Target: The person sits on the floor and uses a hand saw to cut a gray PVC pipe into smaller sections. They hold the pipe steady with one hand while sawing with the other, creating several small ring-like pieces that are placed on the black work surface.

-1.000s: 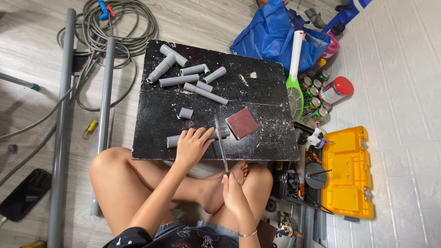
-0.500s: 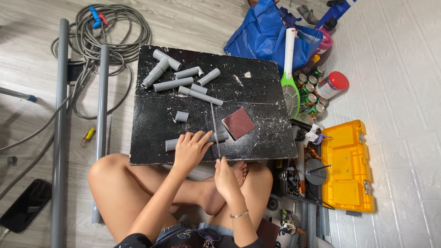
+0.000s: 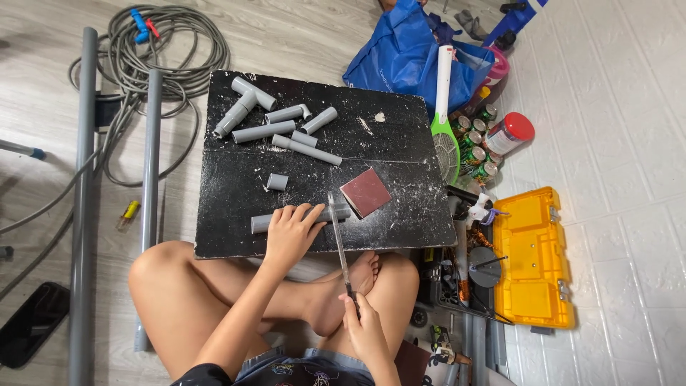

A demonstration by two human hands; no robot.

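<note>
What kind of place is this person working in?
Probably a home floor used as a makeshift workshop: a black board with cut grey pipe pieces, a yellow toolbox, and a coiled hose on wood-look flooring.

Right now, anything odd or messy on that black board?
White dust and shavings litter the black board, thickest near the saw blade that the right hand holds. The left hand pins the grey pipe. Cut offcuts lie scattered.

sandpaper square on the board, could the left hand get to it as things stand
Probably yes. The sandpaper square lies bare on the black board, just past the left hand, which presses on a grey pipe. Only the saw blade runs between them.
</note>
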